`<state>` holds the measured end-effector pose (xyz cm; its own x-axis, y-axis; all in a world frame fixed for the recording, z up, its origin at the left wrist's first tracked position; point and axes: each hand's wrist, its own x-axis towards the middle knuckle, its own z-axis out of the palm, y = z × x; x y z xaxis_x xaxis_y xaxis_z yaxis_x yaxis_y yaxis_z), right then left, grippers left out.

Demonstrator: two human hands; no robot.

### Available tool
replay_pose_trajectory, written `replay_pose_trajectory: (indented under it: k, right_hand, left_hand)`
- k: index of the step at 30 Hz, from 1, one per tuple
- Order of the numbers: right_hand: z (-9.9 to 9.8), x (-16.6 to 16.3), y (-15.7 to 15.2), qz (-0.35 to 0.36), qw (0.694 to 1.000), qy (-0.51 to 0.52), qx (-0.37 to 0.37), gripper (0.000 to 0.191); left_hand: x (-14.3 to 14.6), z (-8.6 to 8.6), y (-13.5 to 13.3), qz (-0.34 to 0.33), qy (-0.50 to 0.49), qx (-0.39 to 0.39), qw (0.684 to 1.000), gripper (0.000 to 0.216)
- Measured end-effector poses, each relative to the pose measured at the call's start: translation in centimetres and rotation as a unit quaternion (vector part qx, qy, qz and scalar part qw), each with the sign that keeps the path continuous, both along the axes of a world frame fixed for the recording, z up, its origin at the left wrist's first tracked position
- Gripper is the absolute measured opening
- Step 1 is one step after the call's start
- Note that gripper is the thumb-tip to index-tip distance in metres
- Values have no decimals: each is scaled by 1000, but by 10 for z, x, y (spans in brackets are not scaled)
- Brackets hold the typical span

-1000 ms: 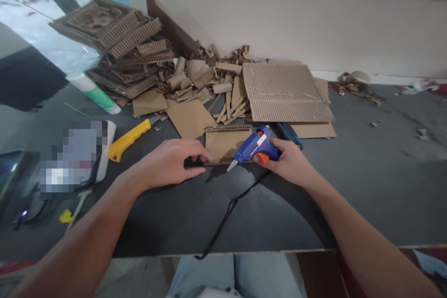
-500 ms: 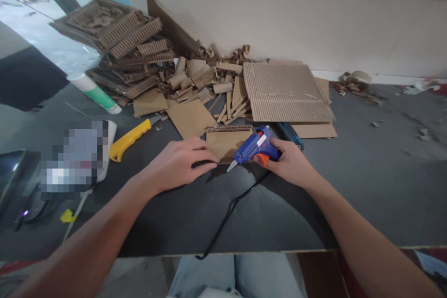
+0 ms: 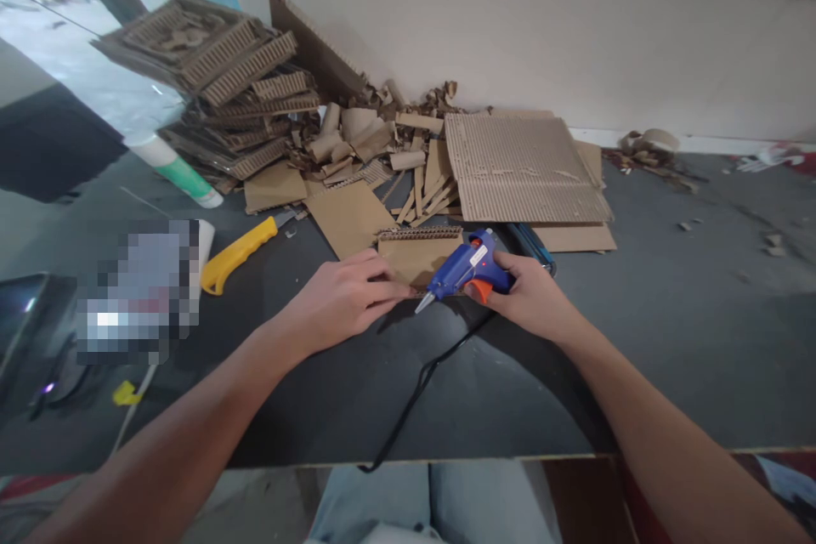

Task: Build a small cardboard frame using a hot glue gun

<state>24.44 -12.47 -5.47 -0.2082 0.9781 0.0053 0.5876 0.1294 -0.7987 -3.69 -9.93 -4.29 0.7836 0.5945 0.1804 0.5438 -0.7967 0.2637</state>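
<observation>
My right hand (image 3: 532, 293) is wrapped round the handle of a blue glue gun (image 3: 460, 266) with an orange trigger. Its metal nozzle points down and left, close to the near edge of a small cardboard piece (image 3: 408, 259). This piece lies flat, with a corrugated strip (image 3: 421, 234) standing along its far edge. At the near left corner, my left hand (image 3: 348, 293) has its thumb and fingers closed on the cardboard's near edge; the fingertips partly hide it. A black cord (image 3: 414, 391) runs from the gun over the table's front edge.
Left of my hand lies a yellow utility knife (image 3: 242, 251), near a blurred-out device (image 3: 144, 285) and a white-green tube (image 3: 178, 172). Stacked corrugated frames (image 3: 217, 76), cardboard scraps (image 3: 357, 136) and a large corrugated sheet (image 3: 526, 170) fill the back. A blue tool (image 3: 535, 245) lies behind my right hand.
My left hand has slid slightly right along the near edge of the cardboard, and its fingers have drawn closer together. The glue gun and right hand stay put.
</observation>
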Motion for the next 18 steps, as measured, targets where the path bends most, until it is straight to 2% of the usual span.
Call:
replay_pose_trajectory:
  k: [10, 15, 18]
  right_hand:
    - [0, -3, -1, -13, 1000, 11, -3, 26]
    - [2, -15, -2, -86, 996, 37, -7, 34]
    - [1, -20, -2, -104, 994, 20, -10, 35]
  left_hand:
    - [2, -2, 0, 4, 4, 19, 1000, 24]
    - [2, -4, -1, 3, -8, 27, 1000, 21]
    - [2, -5, 0, 2, -11, 29, 1000, 21]
